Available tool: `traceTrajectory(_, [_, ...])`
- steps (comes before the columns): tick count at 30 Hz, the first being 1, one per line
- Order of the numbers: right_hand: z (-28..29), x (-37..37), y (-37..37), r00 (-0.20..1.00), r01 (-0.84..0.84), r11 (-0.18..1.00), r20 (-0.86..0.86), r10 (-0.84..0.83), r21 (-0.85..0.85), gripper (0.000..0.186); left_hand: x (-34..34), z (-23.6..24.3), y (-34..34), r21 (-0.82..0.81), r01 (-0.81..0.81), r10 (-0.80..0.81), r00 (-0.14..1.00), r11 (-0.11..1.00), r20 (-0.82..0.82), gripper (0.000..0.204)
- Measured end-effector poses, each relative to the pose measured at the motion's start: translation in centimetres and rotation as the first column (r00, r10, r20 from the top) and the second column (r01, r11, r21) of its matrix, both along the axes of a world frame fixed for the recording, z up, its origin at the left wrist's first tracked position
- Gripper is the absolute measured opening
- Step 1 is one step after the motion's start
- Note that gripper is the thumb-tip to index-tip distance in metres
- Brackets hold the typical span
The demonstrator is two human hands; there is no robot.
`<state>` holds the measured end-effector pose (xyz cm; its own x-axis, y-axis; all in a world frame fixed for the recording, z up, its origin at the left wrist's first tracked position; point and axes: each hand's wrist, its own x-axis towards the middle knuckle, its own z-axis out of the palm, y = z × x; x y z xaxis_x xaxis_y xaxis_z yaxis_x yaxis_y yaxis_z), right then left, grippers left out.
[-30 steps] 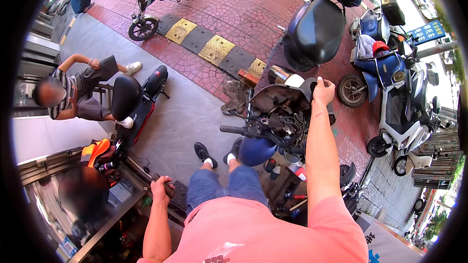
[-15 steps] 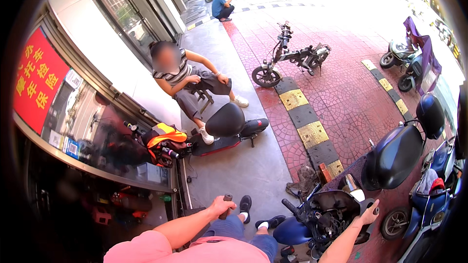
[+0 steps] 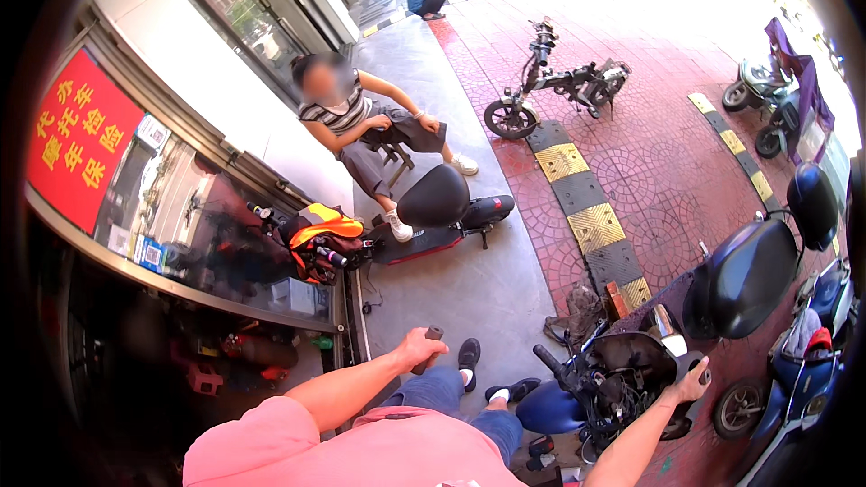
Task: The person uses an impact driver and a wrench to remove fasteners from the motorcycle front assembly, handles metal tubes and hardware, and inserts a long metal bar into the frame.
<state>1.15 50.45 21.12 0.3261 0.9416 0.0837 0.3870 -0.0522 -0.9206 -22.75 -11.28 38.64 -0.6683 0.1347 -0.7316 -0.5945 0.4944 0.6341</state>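
Note:
I sit on the pavement in a pink shirt and jeans beside a blue scooter (image 3: 622, 379) whose seat is lifted and whose front panels are off. My left hand (image 3: 420, 348) is closed around a small dark brown handle-like object (image 3: 429, 346) above my knee. My right hand (image 3: 693, 381) reaches out and grips the rear edge of the scooter's open compartment, by a small dark knob. The scooter's left handlebar (image 3: 547, 359) points toward my feet.
A seated person (image 3: 361, 126) faces a low red and black scooter (image 3: 442, 212). An orange tool bag (image 3: 316, 234) lies by a shop window on the left. Yellow and black ramp blocks (image 3: 582, 198), a parked bike (image 3: 555, 90) and more scooters (image 3: 776, 99) stand around.
My view has swung left and up, from the scooter toward the shopfront and the seated person. My left hand now holds a dark object above my knee; my right hand stays on the scooter.

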Motion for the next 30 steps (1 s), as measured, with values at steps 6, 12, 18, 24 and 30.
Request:
traceTrajectory(6, [2.4,-1.9,-2.7,0.971,-0.226,0.969,-0.107,0.216,-0.101,0.043,-0.8,-1.0,3.4,0.089,0.063,-0.073,0.991,0.994,0.108,0.017])
traceTrajectory(12, [9.9,4.7,-22.6,0.96,-0.062,0.994,-0.268,0.083,0.087,0.049,-4.1,-5.4,0.0,-0.11,0.449,-0.409,0.873,0.887,0.265,0.018])
traceTrajectory(18, [-0.5,17.3,-43.3,0.82,0.187,0.717,-0.295,-0.491,-0.672,0.021,-10.2,-9.3,-4.1,-0.392,0.673,-0.512,0.735,0.627,0.445,0.017])
traceTrajectory(24, [-17.9,26.5,-51.8,0.728,0.4,0.361,0.053,-0.683,-0.842,0.024,-8.4,-5.9,2.3,-0.494,0.705,-0.592,0.703,0.509,0.394,0.016])
traceTrajectory(30, [-27.4,28.7,-44.7,0.829,0.537,0.423,0.548,-0.106,-0.73,0.086,-11.0,-12.0,2.6,-0.626,0.759,-0.628,0.577,0.177,0.522,0.023])
